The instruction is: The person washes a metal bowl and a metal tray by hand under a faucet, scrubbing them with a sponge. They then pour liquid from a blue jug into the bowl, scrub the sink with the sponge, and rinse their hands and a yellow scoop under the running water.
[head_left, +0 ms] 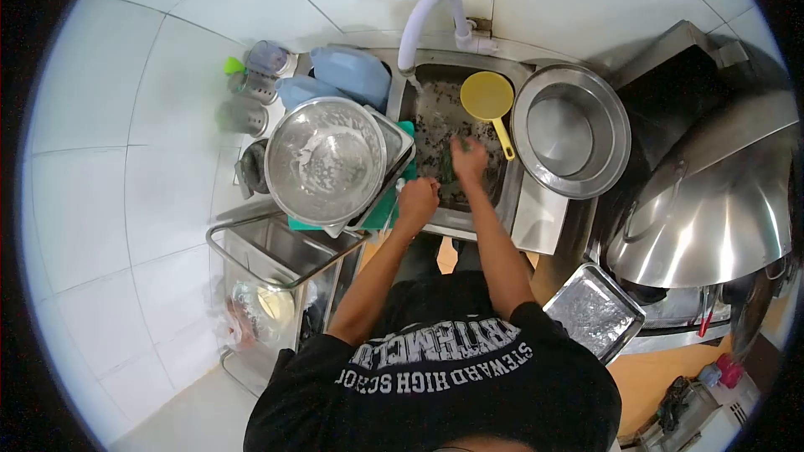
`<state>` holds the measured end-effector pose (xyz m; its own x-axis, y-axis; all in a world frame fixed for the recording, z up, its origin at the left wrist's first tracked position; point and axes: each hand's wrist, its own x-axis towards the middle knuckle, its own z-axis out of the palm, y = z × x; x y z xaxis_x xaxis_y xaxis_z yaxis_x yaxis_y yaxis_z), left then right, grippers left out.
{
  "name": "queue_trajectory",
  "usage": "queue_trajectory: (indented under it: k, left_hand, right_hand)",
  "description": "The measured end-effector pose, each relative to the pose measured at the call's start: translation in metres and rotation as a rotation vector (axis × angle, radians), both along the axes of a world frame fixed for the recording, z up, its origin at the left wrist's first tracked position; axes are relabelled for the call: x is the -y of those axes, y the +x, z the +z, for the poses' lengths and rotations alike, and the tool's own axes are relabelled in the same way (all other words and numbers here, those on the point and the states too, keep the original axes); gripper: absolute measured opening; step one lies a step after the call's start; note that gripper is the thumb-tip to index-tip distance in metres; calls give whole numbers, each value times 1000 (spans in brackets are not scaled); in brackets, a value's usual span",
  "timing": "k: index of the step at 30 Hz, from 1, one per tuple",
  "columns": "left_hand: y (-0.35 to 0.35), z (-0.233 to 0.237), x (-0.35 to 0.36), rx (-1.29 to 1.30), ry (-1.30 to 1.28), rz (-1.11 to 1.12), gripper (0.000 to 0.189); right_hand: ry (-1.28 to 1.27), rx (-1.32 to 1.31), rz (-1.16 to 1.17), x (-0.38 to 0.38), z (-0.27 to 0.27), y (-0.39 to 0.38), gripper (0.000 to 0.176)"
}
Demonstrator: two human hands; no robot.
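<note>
While right hand clamps a green pad inside the sink, left hand sits at the sink's near-left rim.
Right fingers curled shut over the pad, pad down on the grimy sink floor, mid-basin. Left hand curled at the rim; can't tell if it grips anything. Yellow ladle lies in the sink's far half, just beyond the right hand. Steel bowl just left of the sink, round steel pan just right. White faucet hose arcs over the sink's far edge.
</note>
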<state>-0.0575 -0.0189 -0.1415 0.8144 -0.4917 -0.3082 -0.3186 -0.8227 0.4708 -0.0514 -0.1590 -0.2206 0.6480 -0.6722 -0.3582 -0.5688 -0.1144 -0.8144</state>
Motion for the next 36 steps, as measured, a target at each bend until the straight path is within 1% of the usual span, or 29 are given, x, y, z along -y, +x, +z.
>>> queue_trajectory:
  k: [1,2,3,5,7,9,10,11,12,13,14,15,17,18,20,21,23,24,26,28,29,30,32,33,35,36]
  left_hand:
    - [-9,-1,-9,-4,7,7,21]
    - [-15,-1,-17,-51,-33,94,20]
    - [-18,-2,-26,-98,-72,177,20]
    - [-24,-15,-60,-82,-43,188,23]
    - [-29,-39,-88,-71,-24,216,27]
    - [-31,-63,-110,40,-72,209,26]
    - [-30,-68,-115,37,-73,222,26]
    - [-28,-72,-118,85,54,209,25]
    - [-28,-75,-119,132,182,194,23]
    - [-30,-73,-119,123,180,207,23]
    - [-32,-72,-118,198,57,254,21]
    - [-34,-72,-119,274,-65,299,20]
    - [-39,-73,-117,289,-48,342,21]
    - [-40,-72,-113,307,-33,375,22]
    - [-45,-69,-108,334,1,371,22]
    - [-47,-65,-105,369,37,366,24]
    - [-50,-62,-100,409,61,357,24]
    - [-52,-62,-98,451,88,344,25]
    - [-54,-70,-101,498,92,318,26]
    - [-56,-71,-102,547,100,290,28]
    - [-57,-71,-102,553,152,290,30]
    - [-57,-70,-101,560,204,291,32]
    - [-59,-64,-99,561,208,295,34]
    - [-61,-60,-98,559,213,298,35]
    - [-64,-52,-96,585,192,264,36]
    - [-63,-46,-94,603,169,228,36]
  right_hand:
    - [35,-72,-64,13,1,7,57]
    - [66,-136,-132,29,3,15,58]
    - [69,-132,-132,41,-2,17,58]
    - [583,65,-195,56,-12,14,70]
    - [586,71,-169,51,-2,4,72]
    - [592,78,-136,43,22,-7,73]
    - [709,1,-207,38,45,-13,73]
    - [822,-81,-279,34,56,-18,73]
    - [816,-92,-269,30,48,-23,73]
    - [833,-83,-192,28,33,-29,80]
    - [850,-74,-116,26,19,-33,87]
    - [847,-83,-107,25,21,-36,87]
    - [894,-68,-113,21,25,-39,94]
    - [891,-71,-113,20,23,-41,94]
    - [842,-116,-238,18,20,-46,81]
    - [837,-118,-237,20,8,-47,81]
    - [1248,239,-292,28,-23,-51,63]
    - [1243,237,-287,30,-16,-50,63]
    - [1686,438,-310,26,10,-48,57]
    - [1703,474,-274,21,20,-46,59]
    - [1720,514,-238,18,26,-44,61]
    - [1721,515,-234,14,21,-40,61]
    - [1602,445,-329,7,0,-30,67]
    - [1605,449,-324,5,-1,-23,67]
    - [1278,127,-533,0,-3,-12,60]
    - [1281,130,-532,-1,-6,-12,60]
